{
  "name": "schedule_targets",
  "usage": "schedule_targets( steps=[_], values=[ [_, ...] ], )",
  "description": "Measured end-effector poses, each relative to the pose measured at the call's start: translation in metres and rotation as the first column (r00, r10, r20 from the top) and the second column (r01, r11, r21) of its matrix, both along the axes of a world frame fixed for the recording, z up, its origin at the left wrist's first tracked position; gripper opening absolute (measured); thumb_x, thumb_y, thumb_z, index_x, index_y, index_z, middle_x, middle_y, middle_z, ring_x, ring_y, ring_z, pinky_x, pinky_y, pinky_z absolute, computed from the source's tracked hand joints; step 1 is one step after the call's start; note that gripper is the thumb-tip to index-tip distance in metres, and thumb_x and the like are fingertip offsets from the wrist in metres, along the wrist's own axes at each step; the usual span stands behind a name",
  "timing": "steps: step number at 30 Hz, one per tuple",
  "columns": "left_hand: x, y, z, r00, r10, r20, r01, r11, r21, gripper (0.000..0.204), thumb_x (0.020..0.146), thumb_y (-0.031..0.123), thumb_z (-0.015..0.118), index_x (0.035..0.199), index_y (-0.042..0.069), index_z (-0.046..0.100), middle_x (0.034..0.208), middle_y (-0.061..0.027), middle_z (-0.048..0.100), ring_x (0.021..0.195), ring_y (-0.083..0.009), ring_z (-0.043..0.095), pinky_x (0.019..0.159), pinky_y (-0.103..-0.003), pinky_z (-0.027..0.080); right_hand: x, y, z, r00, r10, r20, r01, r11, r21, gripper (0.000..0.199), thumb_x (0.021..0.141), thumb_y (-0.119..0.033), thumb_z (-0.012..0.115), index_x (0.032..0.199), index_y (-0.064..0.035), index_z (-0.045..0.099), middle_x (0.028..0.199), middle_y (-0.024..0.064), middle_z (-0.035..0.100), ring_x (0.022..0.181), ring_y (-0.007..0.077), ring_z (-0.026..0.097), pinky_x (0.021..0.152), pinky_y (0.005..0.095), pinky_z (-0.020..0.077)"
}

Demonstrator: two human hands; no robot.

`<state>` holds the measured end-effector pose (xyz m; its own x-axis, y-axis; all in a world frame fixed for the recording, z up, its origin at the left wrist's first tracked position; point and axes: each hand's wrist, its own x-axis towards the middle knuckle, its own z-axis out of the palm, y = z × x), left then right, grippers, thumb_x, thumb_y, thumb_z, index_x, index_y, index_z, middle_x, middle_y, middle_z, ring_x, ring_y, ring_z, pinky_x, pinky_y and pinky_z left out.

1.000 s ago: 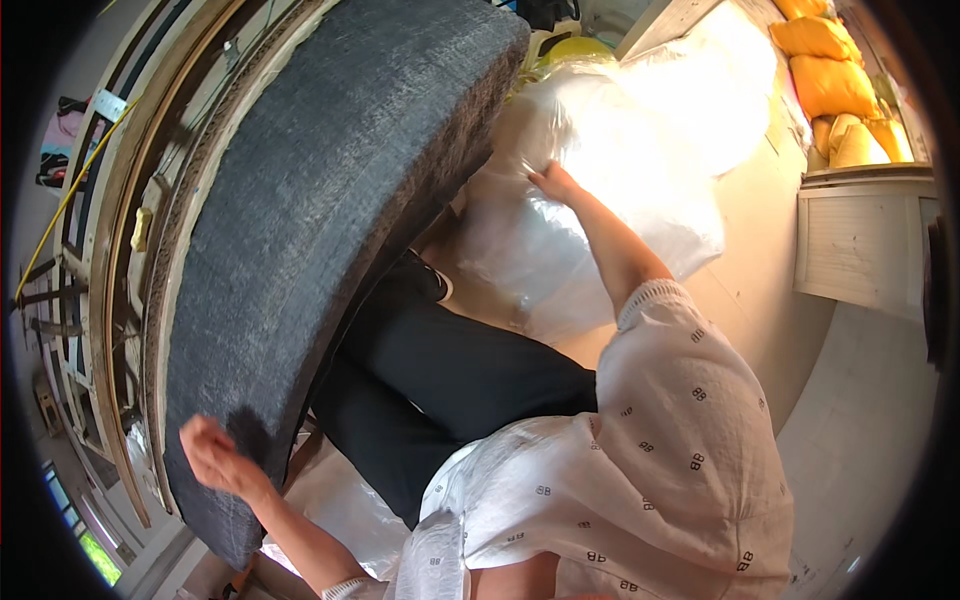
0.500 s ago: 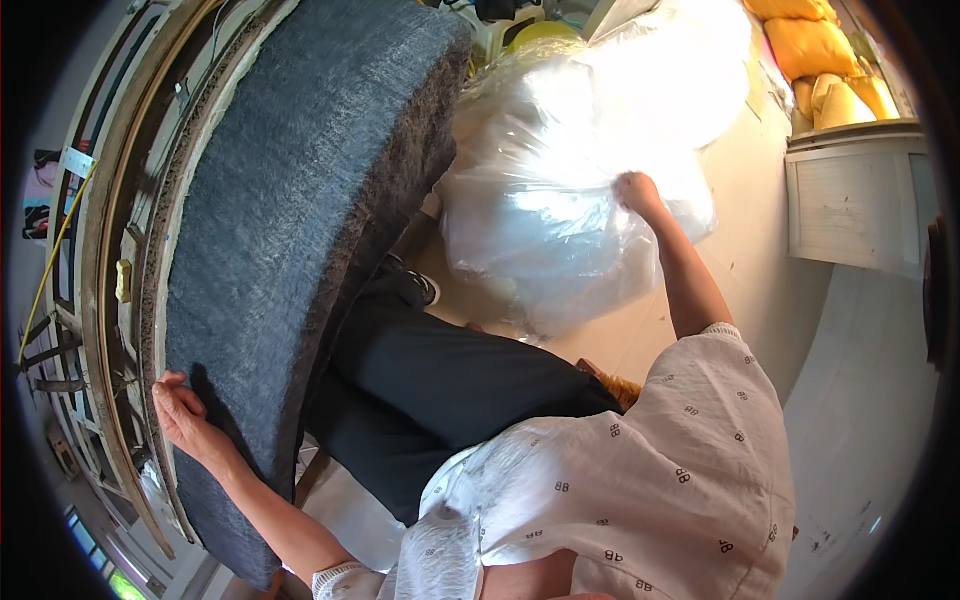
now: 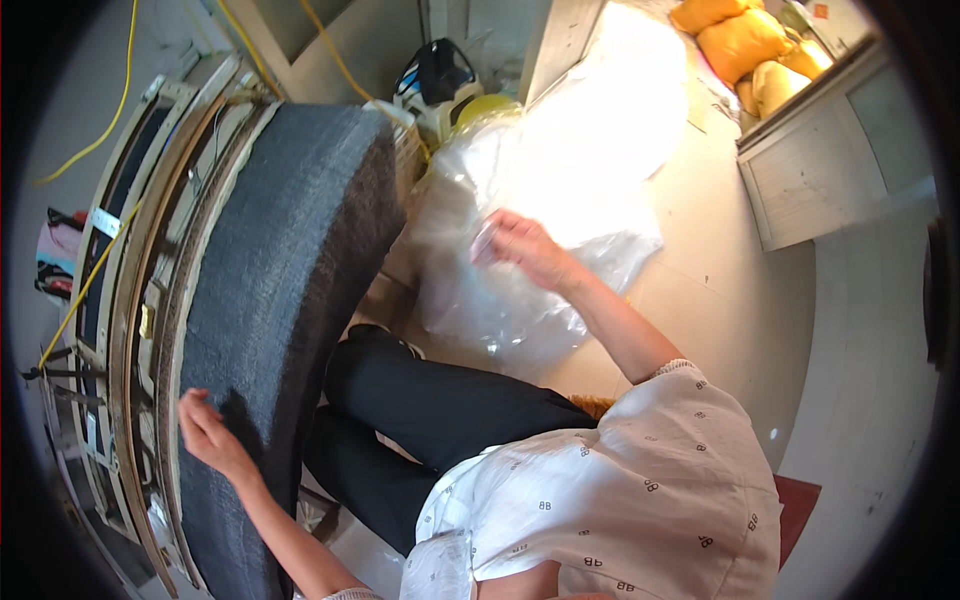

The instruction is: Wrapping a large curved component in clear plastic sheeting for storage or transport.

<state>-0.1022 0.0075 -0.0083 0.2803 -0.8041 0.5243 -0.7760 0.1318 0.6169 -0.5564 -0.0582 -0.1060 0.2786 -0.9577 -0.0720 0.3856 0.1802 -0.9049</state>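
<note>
A long padded table covered in dark blue-grey cloth runs along my left side, with a pale edge strip on its far left. Over that left edge, just above the cloth, is my left hand, its fingers bent together; whether anything small is between them I cannot make out. My right hand is raised in front of a large clear plastic bag on the floor. Its fingers are closed on a small pale pinkish piece, blurred by motion. Sunlight washes out the bag's contents.
Beyond the table's left edge stand a curved wooden frame and a yellow cord. A dark and white bag stands behind the table's far end. Orange and yellow bundles lie by a pale cabinet at the far right.
My right hand has come away from the plastic bag's right part and moved left toward the table. My left hand stays near the table's left edge. The whole view has shifted.
</note>
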Motion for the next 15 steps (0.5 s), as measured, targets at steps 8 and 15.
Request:
schedule_targets(
  steps=[8,15],
  values=[
    [-0.214,0.030,0.004,0.457,-0.568,-0.685,0.838,0.532,0.119,0.080,0.063,0.022,0.080,0.130,0.006,0.040,0.117,-0.0100,0.053,0.107,-0.0191,0.051,0.090,-0.031,0.040,0.065,0.043,0.106,0.925,0.378,-0.027,-0.373,0.896,-0.240,0.005,0.086,-0.003,0.054,0.091,-0.0050,0.057,0.083,0.0042,0.062,0.078,0.0111,0.059,0.071,0.0254,0.0494],
    [-0.143,0.055,0.019,0.348,-0.441,-0.827,0.900,0.404,0.164,0.015,0.069,0.008,0.073,0.080,0.002,0.064,0.078,-0.0008,0.060,0.070,-0.0100,0.056,0.067,-0.026,0.046,0.091,-0.021,0.205,0.963,0.106,0.248,0.114,0.674,-0.730,0.020,0.077,0.009,0.061,0.088,-0.0074,0.059,0.089,0.0004,0.058,0.089,0.0098,0.057,0.081,0.0232,0.0462]
  ],
)
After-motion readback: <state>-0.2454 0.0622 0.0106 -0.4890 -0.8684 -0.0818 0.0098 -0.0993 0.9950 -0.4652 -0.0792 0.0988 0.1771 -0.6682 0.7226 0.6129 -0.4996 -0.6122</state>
